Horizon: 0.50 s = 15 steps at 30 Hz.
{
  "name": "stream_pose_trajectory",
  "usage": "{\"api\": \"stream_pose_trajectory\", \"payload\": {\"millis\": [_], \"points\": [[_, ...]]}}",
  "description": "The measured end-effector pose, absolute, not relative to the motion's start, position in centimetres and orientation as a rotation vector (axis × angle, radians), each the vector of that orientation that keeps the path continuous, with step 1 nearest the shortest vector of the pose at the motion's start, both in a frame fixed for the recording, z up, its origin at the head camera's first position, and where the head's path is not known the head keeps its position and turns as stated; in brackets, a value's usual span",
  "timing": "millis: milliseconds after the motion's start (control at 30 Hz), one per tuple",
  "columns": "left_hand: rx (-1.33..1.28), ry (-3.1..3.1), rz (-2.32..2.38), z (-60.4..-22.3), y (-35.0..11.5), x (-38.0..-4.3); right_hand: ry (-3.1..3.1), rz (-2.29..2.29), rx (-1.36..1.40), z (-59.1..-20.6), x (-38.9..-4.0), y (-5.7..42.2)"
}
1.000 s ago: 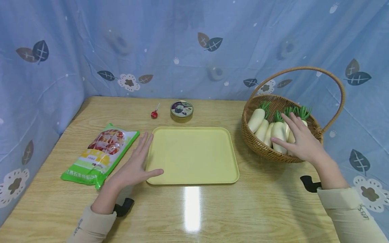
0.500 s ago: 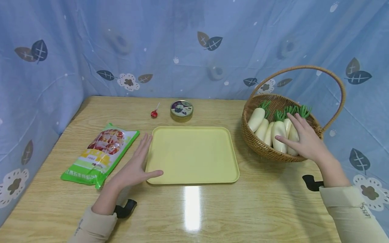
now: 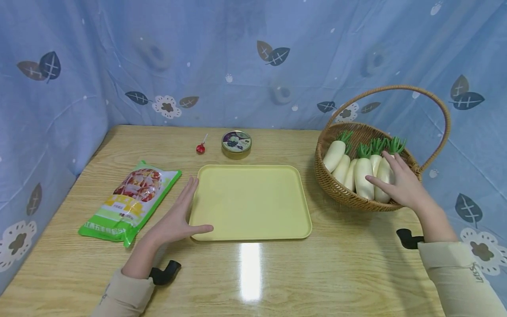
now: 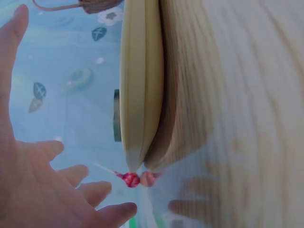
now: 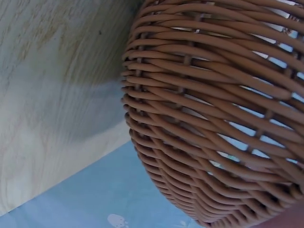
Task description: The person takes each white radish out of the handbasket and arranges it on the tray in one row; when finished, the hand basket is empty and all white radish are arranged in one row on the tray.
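Note:
In the head view, several white radishes (image 3: 363, 178) with green tops lie in a round wicker basket (image 3: 340, 192) with a tall handle. My right hand (image 3: 404, 187) reaches over the basket's right side, thumb and fingers spread above the rightmost radish (image 3: 385, 171). The basket's woven wall (image 5: 204, 109) fills most of the right wrist view and hides nearly all of that hand. Beside the left edge of a yellow tray (image 3: 251, 202), my left hand (image 3: 174, 222) hovers with its fingers extended and thumb apart, holding nothing. The left wrist view shows this hand (image 4: 57, 194) beside the tray's edge.
A green and white food bag (image 3: 130, 200) lies left of my left hand. Behind the tray are a red lollipop (image 3: 200, 149) and a round tin (image 3: 236, 143). A blue patterned curtain (image 3: 222, 66) borders the wooden table (image 3: 317, 273) at the back and sides.
My right hand has shifted a little to the right over the basket, baring more of the middle radishes. The left hand stays nearly in place.

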<state>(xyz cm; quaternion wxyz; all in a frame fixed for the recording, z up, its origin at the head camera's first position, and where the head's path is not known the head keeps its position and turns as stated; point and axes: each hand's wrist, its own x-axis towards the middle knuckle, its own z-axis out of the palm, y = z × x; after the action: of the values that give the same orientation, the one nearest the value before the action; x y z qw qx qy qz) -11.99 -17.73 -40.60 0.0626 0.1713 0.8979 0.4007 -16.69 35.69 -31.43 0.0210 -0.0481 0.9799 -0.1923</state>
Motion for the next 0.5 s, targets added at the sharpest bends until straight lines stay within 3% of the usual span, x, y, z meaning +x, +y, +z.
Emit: {"api": "stream_pose_trajectory", "payload": {"millis": [500], "points": [[0.488,2.666,1.212,-41.4,-17.6,-12.4,3.083,-0.548,-0.037,-31.8,-17.8,36.4]]}}
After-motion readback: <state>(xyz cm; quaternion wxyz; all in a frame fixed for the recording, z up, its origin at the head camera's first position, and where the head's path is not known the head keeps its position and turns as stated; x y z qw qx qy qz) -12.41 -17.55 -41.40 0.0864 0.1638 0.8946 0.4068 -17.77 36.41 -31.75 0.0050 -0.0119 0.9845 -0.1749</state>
